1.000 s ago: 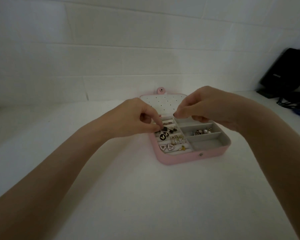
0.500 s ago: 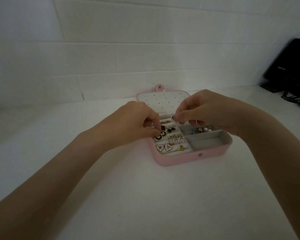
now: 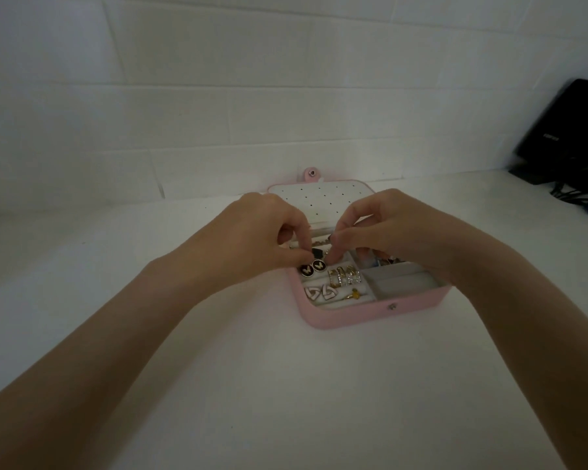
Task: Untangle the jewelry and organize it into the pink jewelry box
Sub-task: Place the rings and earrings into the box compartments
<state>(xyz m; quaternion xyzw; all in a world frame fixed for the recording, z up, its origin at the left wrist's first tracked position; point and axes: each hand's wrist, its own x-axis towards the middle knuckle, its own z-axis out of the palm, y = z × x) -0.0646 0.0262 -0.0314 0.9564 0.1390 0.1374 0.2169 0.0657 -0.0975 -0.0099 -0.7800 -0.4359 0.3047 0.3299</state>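
The pink jewelry box (image 3: pixel 360 315) lies open on the white surface, its perforated lid (image 3: pixel 323 201) leaning back. Its left slots hold two round black butterfly earrings (image 3: pixel 312 268), gold hoops (image 3: pixel 345 277), white triangular earrings (image 3: pixel 320 293) and a small yellow piece (image 3: pixel 353 295). My left hand (image 3: pixel 262 232) and my right hand (image 3: pixel 384 228) meet over the box's back left slots. Both pinch with thumb and forefinger around a small black square earring (image 3: pixel 317 253). The right compartments are partly hidden by my right hand.
A white brick wall (image 3: pixel 252 96) rises just behind the box. A black device (image 3: pixel 564 130) with dark cables (image 3: pixel 577 195) stands at the far right. The white tabletop (image 3: pixel 286 385) stretches toward me in front of the box.
My right hand has come down and left to meet my left hand over the back left slots. The view has shifted slightly; the box has stayed put.
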